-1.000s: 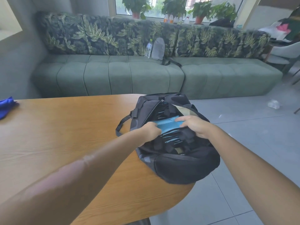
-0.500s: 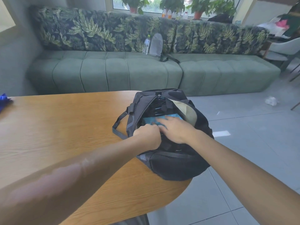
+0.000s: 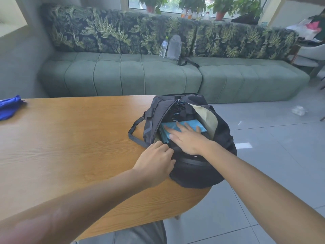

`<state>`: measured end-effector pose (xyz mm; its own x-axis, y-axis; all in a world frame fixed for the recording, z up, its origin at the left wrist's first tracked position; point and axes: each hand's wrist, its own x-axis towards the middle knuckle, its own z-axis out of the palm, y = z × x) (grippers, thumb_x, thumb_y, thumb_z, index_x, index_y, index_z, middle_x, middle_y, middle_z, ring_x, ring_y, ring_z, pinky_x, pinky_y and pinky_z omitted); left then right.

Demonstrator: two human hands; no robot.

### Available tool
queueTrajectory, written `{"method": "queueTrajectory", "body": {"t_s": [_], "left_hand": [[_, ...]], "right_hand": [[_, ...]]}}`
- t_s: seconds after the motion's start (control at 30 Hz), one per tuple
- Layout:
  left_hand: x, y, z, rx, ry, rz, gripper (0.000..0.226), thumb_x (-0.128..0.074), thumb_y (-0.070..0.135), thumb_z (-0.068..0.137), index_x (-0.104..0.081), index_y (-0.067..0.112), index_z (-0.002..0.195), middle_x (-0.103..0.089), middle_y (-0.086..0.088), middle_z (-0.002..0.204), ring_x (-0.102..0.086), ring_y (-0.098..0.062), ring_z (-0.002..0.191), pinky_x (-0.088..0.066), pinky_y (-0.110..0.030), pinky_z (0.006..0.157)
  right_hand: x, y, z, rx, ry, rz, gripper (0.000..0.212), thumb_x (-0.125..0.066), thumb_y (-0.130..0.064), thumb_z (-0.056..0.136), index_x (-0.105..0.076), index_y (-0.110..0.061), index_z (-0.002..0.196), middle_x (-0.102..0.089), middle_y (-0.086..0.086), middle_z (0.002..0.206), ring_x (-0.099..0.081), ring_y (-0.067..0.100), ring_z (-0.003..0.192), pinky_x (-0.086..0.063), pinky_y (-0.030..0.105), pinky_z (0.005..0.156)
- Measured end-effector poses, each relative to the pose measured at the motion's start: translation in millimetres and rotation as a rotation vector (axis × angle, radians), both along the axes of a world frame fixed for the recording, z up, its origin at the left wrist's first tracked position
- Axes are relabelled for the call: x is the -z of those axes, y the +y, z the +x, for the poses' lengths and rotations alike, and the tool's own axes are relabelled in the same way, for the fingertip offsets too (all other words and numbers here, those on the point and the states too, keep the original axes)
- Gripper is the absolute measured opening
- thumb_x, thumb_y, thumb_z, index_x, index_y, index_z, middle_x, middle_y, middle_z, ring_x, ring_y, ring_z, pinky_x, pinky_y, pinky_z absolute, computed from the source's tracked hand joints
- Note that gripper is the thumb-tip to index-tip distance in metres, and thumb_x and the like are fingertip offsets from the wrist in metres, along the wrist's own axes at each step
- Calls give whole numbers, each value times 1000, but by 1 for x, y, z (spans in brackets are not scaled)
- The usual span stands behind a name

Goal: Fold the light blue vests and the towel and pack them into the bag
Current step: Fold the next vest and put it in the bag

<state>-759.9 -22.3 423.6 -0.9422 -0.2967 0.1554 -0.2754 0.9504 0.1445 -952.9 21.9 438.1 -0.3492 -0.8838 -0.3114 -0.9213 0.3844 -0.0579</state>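
A black bag (image 3: pixel 202 166) is seen lying on the wooden desk (image 3: pixel 70 147) at centre right of the frame, at the desk's rounded edge, with its main zip opening spread wide. Folded light blue vests (image 3: pixel 182 126) are lodged inside the opening, in the upper middle of the bag, beside a beige inner lining.

The right hand (image 3: pixel 186 138) is laid flat on the light blue fabric, its fingers straight and slightly spread, pressing down into the opening. The left hand (image 3: pixel 156 162) is placed at the near left edge of the opening, its fingers curled onto the black rim of the bag; whether the rim is truly pinched cannot be told. A strap loop of the bag is lying on the desk to the left of the opening.

At the far left edge of the frame a dark blue cloth (image 3: pixel 8 107) is seen on the desk, well apart from the bag. A green sofa (image 3: pixel 123 74) with a leaf-patterned back is shown across the upper part of the frame.
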Motion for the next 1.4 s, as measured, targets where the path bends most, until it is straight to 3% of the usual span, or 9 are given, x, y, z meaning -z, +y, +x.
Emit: {"method": "queueTrajectory", "body": {"t_s": [0.1,0.2,0.3,0.4,0.57,0.73,1.03,1.23,1.4], "left_hand": [[4,-2,13,77,29,-9,33,-44,38,105,-61,15,121,-61,1,111,-51,-20,110,-41,-32,101],[6,-4,31,128,95,-26,39,-57,32,100,-61,10,132,-62,-4,129,-52,-24,128,-43,-36,110],[0,-3,55,126,151,-34,43,-61,26,98,-60,9,137,-54,-8,146,-43,-26,143,-40,-37,114],[-3,-7,87,92,191,-16,38,-60,25,99,-59,14,136,-53,-5,147,-44,-24,142,-46,-37,110],[6,-32,161,-72,192,47,33,-58,32,101,-60,20,131,-52,2,142,-45,-20,136,-50,-39,103],[15,-61,245,-267,152,59,33,-56,35,102,-62,20,130,-54,5,138,-47,-17,133,-50,-36,101],[68,-129,395,-624,113,147,31,-62,34,97,-63,18,124,-62,0,122,-59,-27,114,-53,-48,93],[84,-160,476,-817,-12,99,59,-45,56,101,-53,19,146,-49,-4,151,-50,-30,135,-47,-48,107],[84,-166,493,-797,38,121,66,-32,65,99,-50,25,149,-46,-3,154,-42,-27,142,-37,-48,116]], "right_hand": [[8,3,4,0,44,75,50,-4,-59,104,12,-61,150,14,-1,169,12,32,155,3,71,117],[-5,-1,6,30,20,58,51,-8,-58,104,-1,-56,155,2,-3,171,4,31,156,1,69,118],[-23,2,18,28,17,-123,52,-16,-48,108,-26,-38,157,-25,0,166,-19,27,153,-14,61,121],[-39,7,46,35,-23,-382,48,-25,-37,109,-41,-23,152,-44,2,156,-36,23,144,-32,46,117],[-48,7,111,-39,-20,-541,49,-30,-36,110,-40,-17,154,-40,3,158,-29,20,148,-27,38,120],[-23,-12,172,-150,-53,-485,51,-33,-41,109,-37,-21,155,-31,4,163,-21,20,152,-25,41,122],[23,-60,280,-237,-222,-290,54,-30,-48,108,-29,-29,158,-21,-5,167,-16,14,153,-23,39,122],[43,-86,336,-273,-344,-206,54,-31,-50,107,-27,-32,158,-24,-9,165,-22,12,151,-27,42,121],[48,-120,373,-333,-380,-170,52,-32,-47,108,-32,-28,156,-35,-7,159,-32,14,147,-32,39,117]]}}
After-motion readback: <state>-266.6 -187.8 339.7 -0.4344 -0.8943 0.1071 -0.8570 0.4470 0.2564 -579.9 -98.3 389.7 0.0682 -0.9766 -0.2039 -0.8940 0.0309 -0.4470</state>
